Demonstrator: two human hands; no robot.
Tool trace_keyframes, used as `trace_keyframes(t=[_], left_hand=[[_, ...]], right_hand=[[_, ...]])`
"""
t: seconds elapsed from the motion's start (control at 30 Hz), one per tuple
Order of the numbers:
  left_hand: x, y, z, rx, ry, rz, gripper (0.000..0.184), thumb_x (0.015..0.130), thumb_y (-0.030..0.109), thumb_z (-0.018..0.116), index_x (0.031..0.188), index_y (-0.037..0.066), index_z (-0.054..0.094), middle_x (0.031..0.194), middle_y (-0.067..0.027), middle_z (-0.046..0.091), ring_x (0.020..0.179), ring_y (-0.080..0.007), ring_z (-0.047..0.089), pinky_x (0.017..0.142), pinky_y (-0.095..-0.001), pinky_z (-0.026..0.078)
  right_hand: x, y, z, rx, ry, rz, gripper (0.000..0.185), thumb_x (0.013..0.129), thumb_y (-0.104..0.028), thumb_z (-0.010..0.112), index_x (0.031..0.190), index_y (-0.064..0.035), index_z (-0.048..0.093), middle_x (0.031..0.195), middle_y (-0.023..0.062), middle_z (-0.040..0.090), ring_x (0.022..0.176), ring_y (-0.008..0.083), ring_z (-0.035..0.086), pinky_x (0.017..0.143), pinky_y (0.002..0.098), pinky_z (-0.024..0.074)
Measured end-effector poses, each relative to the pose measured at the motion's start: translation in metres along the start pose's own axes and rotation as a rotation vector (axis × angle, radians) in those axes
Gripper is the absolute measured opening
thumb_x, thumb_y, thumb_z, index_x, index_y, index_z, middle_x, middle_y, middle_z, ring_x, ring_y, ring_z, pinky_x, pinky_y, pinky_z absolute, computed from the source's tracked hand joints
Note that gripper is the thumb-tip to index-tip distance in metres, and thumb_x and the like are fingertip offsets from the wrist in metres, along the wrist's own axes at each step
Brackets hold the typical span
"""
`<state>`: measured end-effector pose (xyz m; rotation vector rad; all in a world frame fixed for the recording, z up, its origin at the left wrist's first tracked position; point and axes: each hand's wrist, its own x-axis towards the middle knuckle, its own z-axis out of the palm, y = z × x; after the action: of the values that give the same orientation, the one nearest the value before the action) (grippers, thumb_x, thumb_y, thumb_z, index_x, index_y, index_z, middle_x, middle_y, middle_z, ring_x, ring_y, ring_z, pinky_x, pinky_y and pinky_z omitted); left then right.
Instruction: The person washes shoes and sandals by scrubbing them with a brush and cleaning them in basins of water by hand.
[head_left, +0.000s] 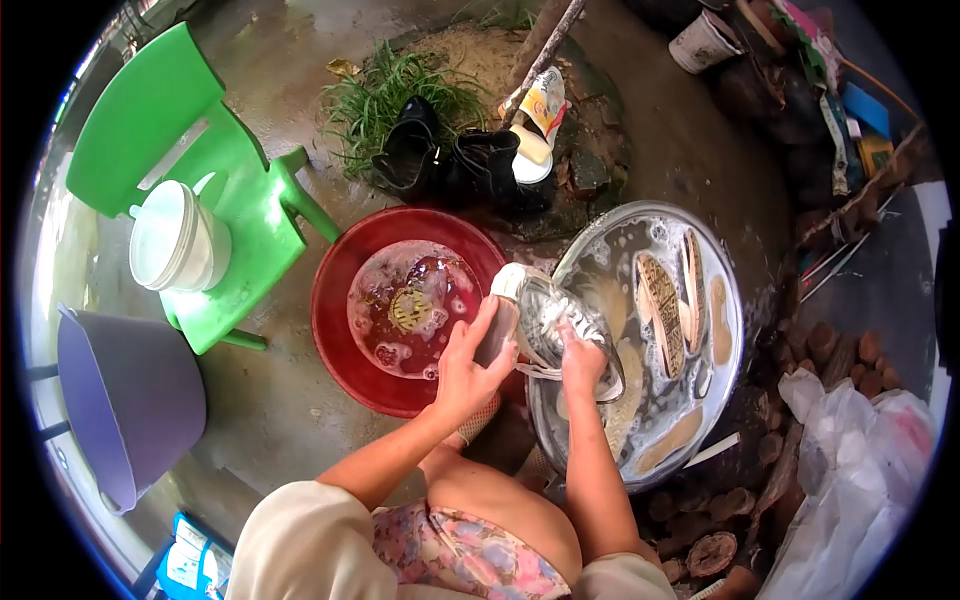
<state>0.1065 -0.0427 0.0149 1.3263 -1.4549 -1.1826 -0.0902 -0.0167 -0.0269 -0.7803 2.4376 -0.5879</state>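
Note:
A wet sneaker (541,318) with white laces is held between my hands, over the gap between the red basin and the metal basin. My left hand (475,355) wraps round one end of it, thumb raised along the side. Closed at the laces, my right hand (582,362) grips the other end; whether its fingers also hold something small is hidden. Soapy water fills the metal basin (737,300), where a patterned shoe (662,310) and several insoles lie. In the red basin (335,350), a yellowish patterned piece (411,309) sits in sudsy water.
Black boots (408,150) stand beyond the basins, near a pale soap bar (531,144) on a white dish. At left are a green chair (245,220) bearing a white bucket (175,240), and a purple tub (150,410). Stacked wood (712,552) and a plastic bag (850,480) lie right.

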Motion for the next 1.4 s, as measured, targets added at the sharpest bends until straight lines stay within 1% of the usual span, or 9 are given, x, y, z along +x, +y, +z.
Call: trace_keyframes(t=[0.1, 0.2, 0.3, 0.4, 0.57, 0.8, 1.0, 1.27, 1.4], left_hand=[[0.039, 0.025, -0.008, 0.103, -0.015, -0.061, 0.063, 0.084, 0.021, 0.069, 0.144, 0.017, 0.050, 0.101, -0.0206, 0.061, 0.092, -0.0331, 0.062, 0.090, -0.0370, 0.048], [0.128, 0.037, -0.002, 0.302, -0.278, -0.124, 0.061, 0.085, 0.041, 0.064, 0.139, 0.015, 0.055, 0.119, -0.0241, 0.065, 0.114, -0.0338, 0.062, 0.094, -0.0406, 0.048], [0.155, 0.027, 0.010, 0.224, -0.470, -0.055, 0.062, 0.085, 0.036, 0.066, 0.138, 0.007, 0.054, 0.115, -0.0209, 0.068, 0.104, -0.0271, 0.067, 0.092, -0.0358, 0.050], [0.106, 0.016, -0.005, 0.100, -0.284, -0.076, 0.064, 0.084, 0.042, 0.065, 0.142, 0.018, 0.052, 0.110, -0.0231, 0.067, 0.104, -0.0338, 0.066, 0.090, -0.0378, 0.050], [0.024, -0.013, -0.001, -0.242, 0.032, -0.011, 0.062, 0.088, 0.016, 0.068, 0.145, 0.005, 0.045, 0.124, -0.0200, 0.063, 0.113, -0.0243, 0.062, 0.100, -0.0340, 0.045], [0.110, 0.007, 0.022, -0.066, 0.013, -0.107, 0.062, 0.091, 0.019, 0.065, 0.147, 0.003, 0.042, 0.124, -0.0157, 0.064, 0.107, -0.0196, 0.061, 0.094, -0.0306, 0.047], [-0.016, -0.019, 0.038, 0.006, 0.177, 0.110, 0.073, 0.088, 0.012, 0.065, 0.151, 0.003, 0.031, 0.107, -0.0227, 0.057, 0.091, -0.0331, 0.059, 0.084, -0.0391, 0.048], [0.108, 0.007, 0.033, 0.066, 0.087, -0.002, 0.066, 0.091, 0.028, 0.062, 0.150, 0.014, 0.037, 0.099, -0.0219, 0.058, 0.089, -0.0381, 0.059, 0.081, -0.0439, 0.047], [0.042, -0.021, 0.044, 0.008, 0.182, 0.051, 0.071, 0.089, 0.019, 0.064, 0.152, 0.012, 0.033, 0.109, -0.0238, 0.058, 0.096, -0.0366, 0.060, 0.084, -0.0422, 0.048]], right_hand=[[0.002, 0.005, 0.004, -0.035, 0.037, -0.018, 0.054, 0.087, -0.057, 0.062, 0.091, -0.0049, 0.076, 0.085, 0.0185, 0.072, 0.082, 0.0344, 0.068, 0.083, 0.0401, 0.0478], [0.001, -0.003, 0.003, -0.200, 0.015, 0.048, 0.057, 0.087, -0.058, 0.062, 0.091, -0.0032, 0.075, 0.087, 0.0191, 0.072, 0.084, 0.0362, 0.067, 0.084, 0.0412, 0.0477], [0.001, -0.008, -0.001, -0.248, 0.034, 0.040, 0.061, 0.084, -0.059, 0.065, 0.086, 0.0008, 0.073, 0.084, 0.0200, 0.071, 0.081, 0.0361, 0.066, 0.082, 0.0413, 0.0474], [-0.004, -0.009, 0.002, -0.117, 0.117, -0.041, 0.064, 0.082, -0.060, 0.069, 0.079, 0.0045, 0.071, 0.077, 0.0209, 0.069, 0.074, 0.0353, 0.064, 0.079, 0.0405, 0.0474], [-0.001, -0.003, 0.001, -0.062, 0.083, -0.018, 0.057, 0.083, -0.057, 0.067, 0.086, -0.0009, 0.074, 0.086, 0.0197, 0.071, 0.083, 0.0360, 0.067, 0.081, 0.0422, 0.0484], [0.004, 0.007, 0.006, 0.015, 0.100, -0.037, 0.055, 0.086, -0.055, 0.066, 0.085, -0.0004, 0.074, 0.086, 0.0200, 0.071, 0.083, 0.0362, 0.067, 0.081, 0.0423, 0.0480], [0.001, -0.004, -0.001, -0.095, 0.028, 0.067, 0.058, 0.086, -0.057, 0.063, 0.085, -0.0009, 0.075, 0.084, 0.0213, 0.071, 0.082, 0.0371, 0.066, 0.080, 0.0418, 0.0481], [-0.005, -0.011, -0.002, -0.054, 0.040, 0.109, 0.064, 0.086, -0.062, 0.058, 0.086, -0.0006, 0.075, 0.084, 0.0220, 0.070, 0.081, 0.0389, 0.066, 0.080, 0.0433, 0.0481], [-0.003, -0.015, -0.001, -0.125, 0.058, 0.141, 0.063, 0.087, -0.061, 0.058, 0.086, -0.0002, 0.074, 0.084, 0.0223, 0.070, 0.082, 0.0386, 0.066, 0.080, 0.0433, 0.0481]])
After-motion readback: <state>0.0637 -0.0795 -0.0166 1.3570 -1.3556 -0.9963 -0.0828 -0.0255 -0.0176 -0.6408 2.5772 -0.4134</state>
